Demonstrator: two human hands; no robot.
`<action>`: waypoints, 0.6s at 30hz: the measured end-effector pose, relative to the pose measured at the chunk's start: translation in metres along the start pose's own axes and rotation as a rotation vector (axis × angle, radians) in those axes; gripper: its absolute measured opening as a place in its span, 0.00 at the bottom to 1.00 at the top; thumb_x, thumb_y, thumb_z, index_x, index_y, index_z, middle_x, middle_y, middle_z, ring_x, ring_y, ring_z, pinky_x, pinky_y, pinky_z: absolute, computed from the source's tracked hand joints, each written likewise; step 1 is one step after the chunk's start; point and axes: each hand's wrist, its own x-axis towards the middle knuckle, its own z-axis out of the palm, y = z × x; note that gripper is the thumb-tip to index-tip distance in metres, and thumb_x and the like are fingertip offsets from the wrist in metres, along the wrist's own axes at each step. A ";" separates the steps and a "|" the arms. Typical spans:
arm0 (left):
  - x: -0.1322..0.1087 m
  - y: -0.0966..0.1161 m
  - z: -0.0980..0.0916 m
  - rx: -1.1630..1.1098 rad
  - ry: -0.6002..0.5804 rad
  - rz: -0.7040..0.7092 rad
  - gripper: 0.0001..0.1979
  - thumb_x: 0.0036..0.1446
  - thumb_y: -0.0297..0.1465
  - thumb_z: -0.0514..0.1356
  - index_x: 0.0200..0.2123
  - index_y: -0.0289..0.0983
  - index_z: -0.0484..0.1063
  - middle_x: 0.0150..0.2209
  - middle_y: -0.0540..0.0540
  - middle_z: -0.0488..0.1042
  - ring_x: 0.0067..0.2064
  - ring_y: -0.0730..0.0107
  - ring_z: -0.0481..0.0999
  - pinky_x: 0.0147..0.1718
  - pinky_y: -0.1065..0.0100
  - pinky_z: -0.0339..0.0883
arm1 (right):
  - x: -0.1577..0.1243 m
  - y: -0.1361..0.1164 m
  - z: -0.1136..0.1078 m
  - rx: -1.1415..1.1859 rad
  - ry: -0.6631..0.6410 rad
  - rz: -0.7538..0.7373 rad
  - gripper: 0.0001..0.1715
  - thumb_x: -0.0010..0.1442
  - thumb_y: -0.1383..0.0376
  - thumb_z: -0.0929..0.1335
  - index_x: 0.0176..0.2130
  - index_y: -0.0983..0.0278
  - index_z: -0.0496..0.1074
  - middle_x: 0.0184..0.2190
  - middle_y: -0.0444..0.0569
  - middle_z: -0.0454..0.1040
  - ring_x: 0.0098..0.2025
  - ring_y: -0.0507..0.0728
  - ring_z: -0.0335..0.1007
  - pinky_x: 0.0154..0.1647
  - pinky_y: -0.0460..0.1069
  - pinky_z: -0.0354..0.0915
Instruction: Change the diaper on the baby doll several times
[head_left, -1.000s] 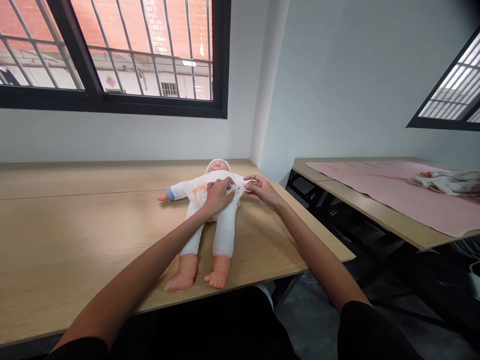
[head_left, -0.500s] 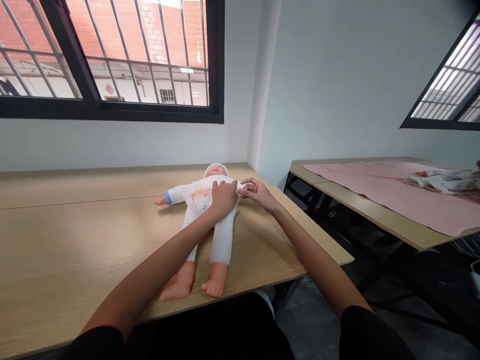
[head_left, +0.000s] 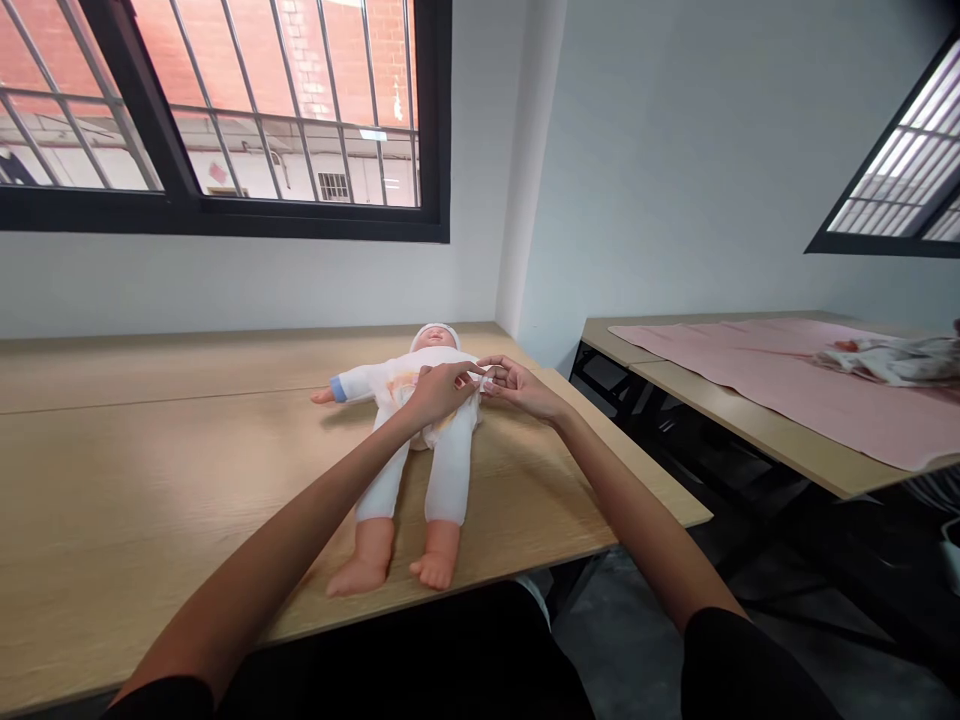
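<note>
A baby doll in a white outfit and white cap lies on its back on the wooden table, its bare feet toward me. Across its belly reaches my left hand, palm down, fingers bent together at the edge of the white top. My right hand meets it from the other side, thumb and fingers pinched by the doll's far-right flank. A small white bit of the top's cloth shows between the two sets of fingertips. The doll's arm on that side is mostly hidden behind my hands.
To the right, across a gap, stands a second table with a pink cloth and a crumpled whitish garment. A wall and a barred window rise behind the doll's table. The table's right edge lies close by my right forearm.
My left hand has turned and shifted slightly left and down, its fingers now stretching toward my right hand. The right hand stays nearly in place. The doll's legs look slightly shifted with the view.
</note>
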 end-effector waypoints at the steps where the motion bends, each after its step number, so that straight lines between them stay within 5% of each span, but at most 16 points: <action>1: 0.001 -0.002 0.001 -0.018 0.008 -0.001 0.10 0.61 0.31 0.56 0.41 0.42 0.77 0.39 0.51 0.80 0.44 0.63 0.77 0.46 0.62 0.63 | 0.000 0.000 0.000 -0.005 0.003 0.001 0.30 0.55 0.54 0.74 0.52 0.60 0.64 0.41 0.47 0.73 0.44 0.53 0.71 0.53 0.52 0.68; 5: 0.002 -0.006 0.007 -0.071 0.057 -0.001 0.07 0.59 0.32 0.58 0.31 0.40 0.75 0.35 0.50 0.80 0.42 0.63 0.76 0.44 0.62 0.64 | -0.001 -0.002 0.000 -0.029 0.001 0.018 0.31 0.55 0.54 0.74 0.53 0.60 0.64 0.43 0.48 0.73 0.45 0.53 0.72 0.53 0.52 0.68; 18: 0.006 -0.011 0.013 -0.062 0.129 -0.010 0.07 0.54 0.29 0.56 0.25 0.38 0.69 0.28 0.49 0.75 0.35 0.64 0.73 0.40 0.63 0.64 | -0.001 -0.005 0.001 0.045 0.070 0.060 0.26 0.53 0.61 0.74 0.49 0.60 0.66 0.38 0.45 0.74 0.43 0.53 0.72 0.56 0.54 0.67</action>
